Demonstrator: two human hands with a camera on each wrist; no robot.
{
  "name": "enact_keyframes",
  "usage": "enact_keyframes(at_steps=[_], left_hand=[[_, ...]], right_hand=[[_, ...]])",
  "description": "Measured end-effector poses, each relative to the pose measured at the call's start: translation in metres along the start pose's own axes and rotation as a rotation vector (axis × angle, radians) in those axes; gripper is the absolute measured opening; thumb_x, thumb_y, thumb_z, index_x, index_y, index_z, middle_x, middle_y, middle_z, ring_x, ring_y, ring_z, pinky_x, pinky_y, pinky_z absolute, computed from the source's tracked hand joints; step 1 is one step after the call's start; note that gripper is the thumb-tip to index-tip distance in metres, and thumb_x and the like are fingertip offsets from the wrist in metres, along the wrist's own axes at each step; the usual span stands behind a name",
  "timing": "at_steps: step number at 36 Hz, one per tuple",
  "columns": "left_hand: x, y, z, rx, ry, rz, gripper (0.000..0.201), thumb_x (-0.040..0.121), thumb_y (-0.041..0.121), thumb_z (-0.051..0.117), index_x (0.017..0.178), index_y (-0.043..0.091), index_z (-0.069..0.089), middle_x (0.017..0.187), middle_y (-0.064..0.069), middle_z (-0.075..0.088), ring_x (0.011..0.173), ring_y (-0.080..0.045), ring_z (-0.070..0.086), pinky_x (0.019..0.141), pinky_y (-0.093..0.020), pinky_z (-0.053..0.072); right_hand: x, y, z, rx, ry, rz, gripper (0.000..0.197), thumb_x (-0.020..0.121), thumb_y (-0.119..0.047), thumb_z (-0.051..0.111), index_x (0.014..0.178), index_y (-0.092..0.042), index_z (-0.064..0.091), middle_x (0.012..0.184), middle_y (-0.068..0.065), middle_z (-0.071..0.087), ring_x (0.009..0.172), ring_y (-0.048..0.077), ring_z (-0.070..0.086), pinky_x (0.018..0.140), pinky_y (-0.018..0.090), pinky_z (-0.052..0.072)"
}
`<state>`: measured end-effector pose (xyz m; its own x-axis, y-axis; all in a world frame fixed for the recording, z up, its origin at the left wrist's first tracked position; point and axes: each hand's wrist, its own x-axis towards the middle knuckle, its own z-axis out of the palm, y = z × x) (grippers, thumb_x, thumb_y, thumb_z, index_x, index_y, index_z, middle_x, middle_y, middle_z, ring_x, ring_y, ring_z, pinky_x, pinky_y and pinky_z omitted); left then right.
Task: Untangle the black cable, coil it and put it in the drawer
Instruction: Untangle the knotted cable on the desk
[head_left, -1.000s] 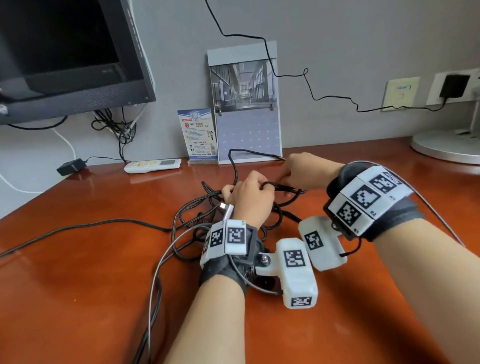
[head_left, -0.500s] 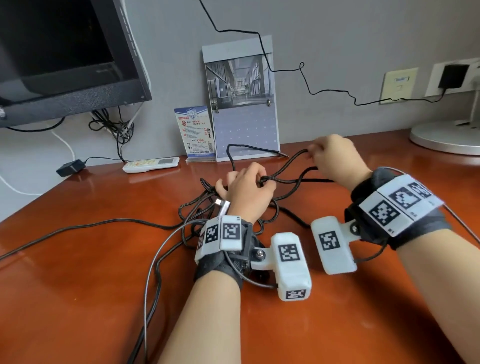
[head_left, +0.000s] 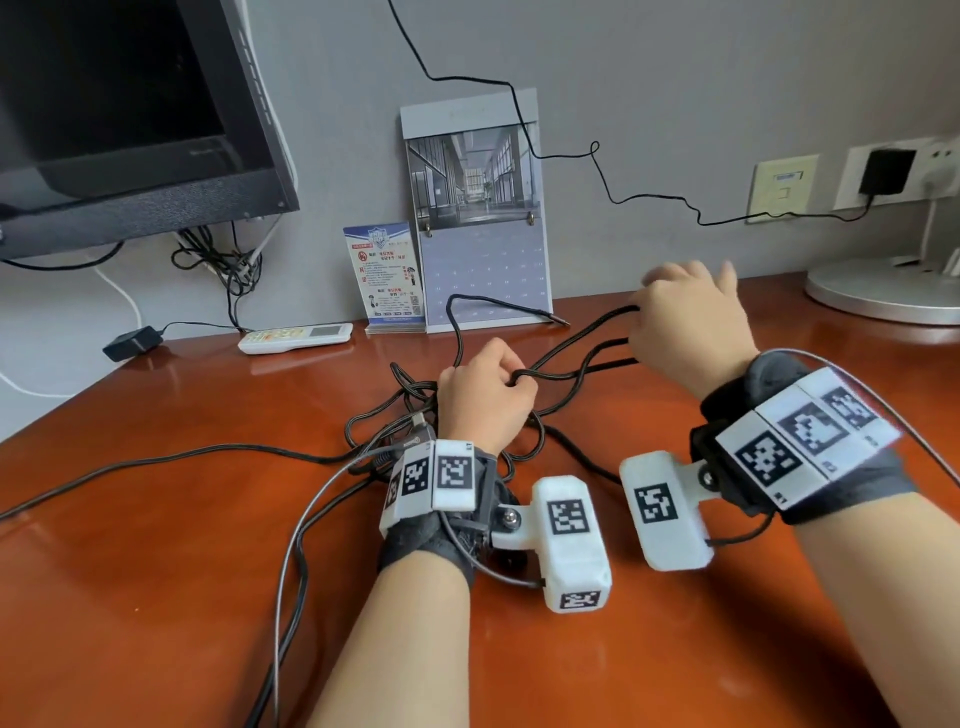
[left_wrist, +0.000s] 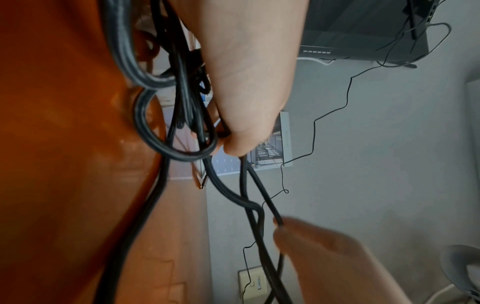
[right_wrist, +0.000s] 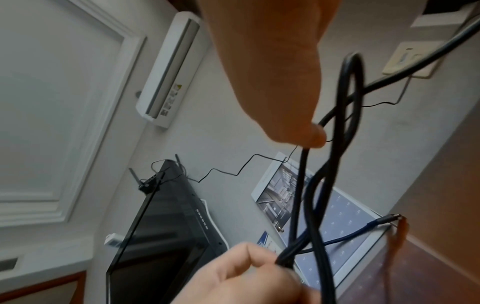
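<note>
**Strands drawn taut over a tangle not yet undone**

A person works at the black cable (head_left: 571, 358) on a wooden surface (head_left: 156, 571). The left hand (head_left: 483, 400) is curled into a fist round a bundle of strands just above the knot, while the right hand (head_left: 685, 327), raised and off to the side, pinches a loop between thumb and forefinger, its other fingers spread loose. Several lengths run stretched between the two hands; the rest of the cable lies heaped on the surface under and beside the left wrist. One metal-tipped end (head_left: 558, 318) rests free near the calendar (head_left: 478, 218).

The risk, judged from this stance, lies in the pull itself: with the left hand clamping several strands at once, further tension from the right could cinch the crossing seen in the wrist views into a tighter knot rather than free it. A second hazard is confusion of wires (a grey lead (head_left: 291, 545) from the wrist rig threads straight through the heap), so a tug on the wrong strand could drag that along. A sweeping pull might also whip the free end against the calendar or the card (head_left: 387, 275) standing beside it. No drawer is in view.
</note>
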<state>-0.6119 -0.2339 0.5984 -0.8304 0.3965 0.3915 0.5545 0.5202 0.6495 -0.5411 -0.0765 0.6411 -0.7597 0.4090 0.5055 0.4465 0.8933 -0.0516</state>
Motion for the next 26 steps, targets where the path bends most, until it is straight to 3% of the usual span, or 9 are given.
enact_keyframes(at_steps=[2, 4, 8, 11, 13, 18, 21, 24, 26], left_hand=[[-0.001, 0.002, 0.001, -0.002, 0.001, 0.014, 0.024, 0.084, 0.016, 0.057, 0.069, 0.027, 0.043, 0.060, 0.008, 0.060, 0.068, -0.015, 0.056, 0.096, -0.042, 0.041], [-0.002, 0.004, 0.002, -0.021, -0.008, 0.031, 0.022, 0.084, 0.015, 0.058, 0.071, 0.027, 0.045, 0.062, 0.007, 0.061, 0.069, -0.015, 0.056, 0.096, -0.043, 0.040], [-0.003, 0.005, 0.002, -0.028, -0.017, 0.060, 0.012, 0.085, 0.018, 0.058, 0.081, 0.026, 0.051, 0.072, 0.007, 0.062, 0.077, -0.014, 0.055, 0.097, -0.043, 0.040], [-0.002, 0.003, 0.002, -0.019, -0.029, 0.057, 0.011, 0.086, 0.018, 0.054, 0.083, 0.028, 0.054, 0.076, 0.008, 0.066, 0.081, -0.014, 0.059, 0.095, -0.041, 0.043], [-0.002, 0.003, 0.001, 0.006, -0.045, 0.050, 0.014, 0.089, 0.016, 0.050, 0.087, 0.029, 0.057, 0.082, 0.010, 0.069, 0.080, -0.016, 0.061, 0.090, -0.040, 0.046], [-0.002, 0.006, -0.004, 0.150, -0.072, 0.087, 0.013, 0.093, 0.020, 0.047, 0.096, 0.027, 0.057, 0.088, 0.011, 0.068, 0.084, -0.016, 0.059, 0.092, -0.032, 0.041], [-0.002, 0.007, -0.006, 0.208, -0.038, 0.072, 0.006, 0.092, 0.029, 0.052, 0.094, 0.029, 0.058, 0.079, 0.012, 0.060, 0.084, -0.017, 0.057, 0.079, -0.027, 0.040], [-0.003, 0.009, -0.006, 0.203, -0.022, 0.056, 0.005, 0.089, 0.026, 0.054, 0.092, 0.029, 0.057, 0.075, 0.011, 0.057, 0.083, -0.018, 0.058, 0.072, -0.027, 0.042], [-0.003, 0.010, -0.005, 0.163, -0.048, 0.045, 0.006, 0.088, 0.025, 0.053, 0.093, 0.029, 0.055, 0.075, 0.009, 0.061, 0.080, -0.016, 0.058, 0.066, -0.026, 0.040]], right_hand=[[0.000, -0.007, -0.003, -0.079, 0.030, -0.190, 0.033, 0.087, -0.009, 0.047, 0.114, -0.011, 0.066, 0.128, 0.004, 0.056, 0.128, 0.023, 0.039, 0.114, 0.050, -0.002], [0.000, -0.016, -0.004, -0.063, -0.022, -0.303, 0.032, 0.090, -0.012, 0.043, 0.109, -0.017, 0.068, 0.115, 0.001, 0.064, 0.120, 0.020, 0.048, 0.115, 0.048, -0.004], [-0.006, -0.027, 0.000, 0.135, -0.099, -0.327, 0.028, 0.092, -0.019, 0.047, 0.105, -0.027, 0.070, 0.103, 0.000, 0.070, 0.101, 0.024, 0.059, 0.107, 0.037, 0.027], [-0.010, -0.026, 0.004, 0.232, -0.063, -0.195, 0.024, 0.090, -0.021, 0.052, 0.104, -0.025, 0.072, 0.103, 0.002, 0.069, 0.101, 0.026, 0.057, 0.079, 0.030, 0.035], [-0.012, -0.025, 0.007, 0.271, -0.048, -0.079, 0.023, 0.089, -0.022, 0.053, 0.104, -0.027, 0.071, 0.105, 0.002, 0.068, 0.100, 0.028, 0.058, 0.074, 0.029, 0.035], [-0.010, -0.015, 0.009, 0.314, 0.031, 0.153, 0.024, 0.088, -0.017, 0.050, 0.101, -0.018, 0.070, 0.103, 0.011, 0.066, 0.094, 0.037, 0.060, 0.073, 0.033, 0.040], [-0.005, -0.005, 0.006, 0.456, 0.105, 0.313, 0.023, 0.089, -0.015, 0.047, 0.103, -0.010, 0.065, 0.107, 0.016, 0.063, 0.097, 0.038, 0.058, 0.075, 0.033, 0.038], [0.000, 0.004, 0.002, 0.692, 0.168, 0.478, 0.017, 0.089, -0.014, 0.043, 0.098, -0.014, 0.058, 0.110, 0.016, 0.063, 0.101, 0.035, 0.058, 0.083, 0.033, 0.043], [0.002, 0.008, 0.003, 0.808, 0.225, 0.538, 0.011, 0.087, -0.012, 0.040, 0.091, -0.016, 0.050, 0.108, 0.017, 0.063, 0.097, 0.035, 0.061, 0.087, 0.041, 0.049]])
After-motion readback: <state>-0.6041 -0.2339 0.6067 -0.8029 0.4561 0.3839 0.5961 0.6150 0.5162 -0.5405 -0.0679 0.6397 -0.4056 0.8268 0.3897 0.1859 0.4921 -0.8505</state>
